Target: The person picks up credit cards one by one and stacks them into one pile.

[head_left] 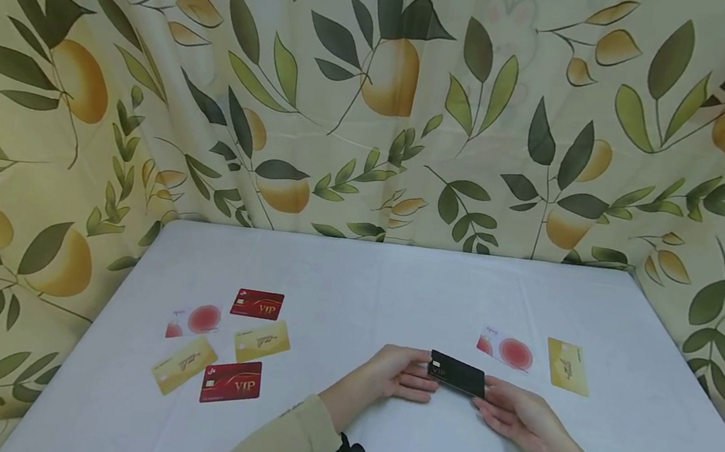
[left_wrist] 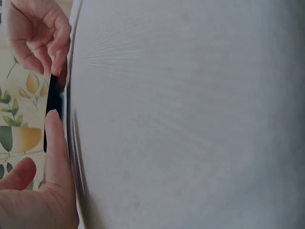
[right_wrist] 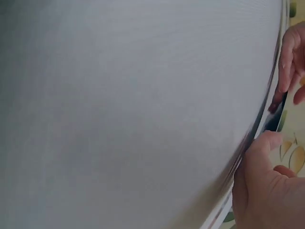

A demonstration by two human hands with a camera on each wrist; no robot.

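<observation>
Both hands hold a black VIP card (head_left: 458, 375), tilted above the white table, one hand at each end. My left hand (head_left: 402, 373) pinches the left end by its upper corner, fingers behind and below. The right hand (head_left: 522, 417) grips the opposite end, fingers curled under it. In the left wrist view the black card (left_wrist: 53, 98) appears edge-on between the two hands. A finger of the left hand (left_wrist: 52, 186) lies along it there. From the right wrist view, the thumb of my right hand (right_wrist: 264, 181) presses on the dark card (right_wrist: 274, 119).
At left on the table lie a red VIP card (head_left: 257, 304), another red VIP card (head_left: 231, 382), two gold cards (head_left: 262, 341) and a white card with a red circle (head_left: 204, 319). At right lie a similar white card (head_left: 506, 349) and a gold card (head_left: 568, 366). A patterned curtain (head_left: 413, 171) hangs behind.
</observation>
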